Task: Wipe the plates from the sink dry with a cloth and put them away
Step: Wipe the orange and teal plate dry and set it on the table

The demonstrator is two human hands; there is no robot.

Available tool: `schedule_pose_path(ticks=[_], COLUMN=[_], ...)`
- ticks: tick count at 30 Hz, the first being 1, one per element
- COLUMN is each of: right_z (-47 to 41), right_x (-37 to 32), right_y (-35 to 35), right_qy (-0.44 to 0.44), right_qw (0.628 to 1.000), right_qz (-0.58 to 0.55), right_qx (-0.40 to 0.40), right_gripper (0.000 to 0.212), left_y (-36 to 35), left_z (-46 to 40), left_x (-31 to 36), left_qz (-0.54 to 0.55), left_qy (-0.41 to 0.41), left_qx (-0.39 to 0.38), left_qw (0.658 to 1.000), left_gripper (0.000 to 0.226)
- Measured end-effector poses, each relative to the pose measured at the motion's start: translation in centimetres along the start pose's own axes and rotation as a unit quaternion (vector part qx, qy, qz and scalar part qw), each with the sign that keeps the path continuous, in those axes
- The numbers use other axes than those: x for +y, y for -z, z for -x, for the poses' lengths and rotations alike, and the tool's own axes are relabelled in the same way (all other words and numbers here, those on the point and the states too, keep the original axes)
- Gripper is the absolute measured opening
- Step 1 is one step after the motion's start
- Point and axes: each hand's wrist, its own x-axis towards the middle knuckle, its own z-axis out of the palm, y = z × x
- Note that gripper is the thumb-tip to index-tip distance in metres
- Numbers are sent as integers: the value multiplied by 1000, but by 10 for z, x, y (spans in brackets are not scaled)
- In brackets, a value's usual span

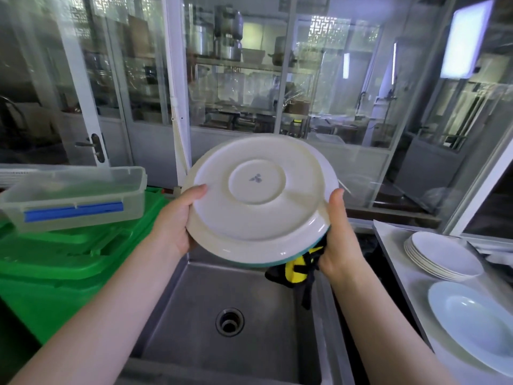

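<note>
Two plates [258,195], stacked underside toward the camera, are held up over the bare steel sink [222,295]. The left hand [177,220] grips the left rim, thumb curled onto the back; the right hand [337,234] clasps the right rim and also pinches the yellow-and-black cloth [298,266]. On the worktop [399,245] to the right sit a stack of white plates [441,255] and one pale blue plate [474,320], apparently already dried, so these two look like the last.

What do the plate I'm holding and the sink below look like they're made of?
Plate: probably glazed ceramic; glossy cream surface, raised foot ring, small printed mark underneath. Sink: looks like brushed stainless steel; grey, dull sheen, folded corners.
</note>
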Motion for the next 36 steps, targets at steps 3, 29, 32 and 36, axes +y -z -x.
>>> schedule_pose_path(ticks=[3,29,32,36], right_z=[-9,-36,-10,12], right_x=[5,-47,-33,-8], right_y=[2,-75,-88,-100], right_qy=[-110,491,554,567], right_qw=[991,764,675,609], right_qz=[-17,413,486,550], right_qx=[79,73,34,-69], right_gripper=[99,51,51,47], left_y=[-3,-31,-29,-25], left_z=[4,39,36,33], left_x=[-1,33,31,26], left_qz=[26,-595,-621,-616], left_qy=[-44,-544,-525,-507], left_qx=[0,107,84,63], left_qw=[999,583,576,600], left_gripper=[54,30,28,41])
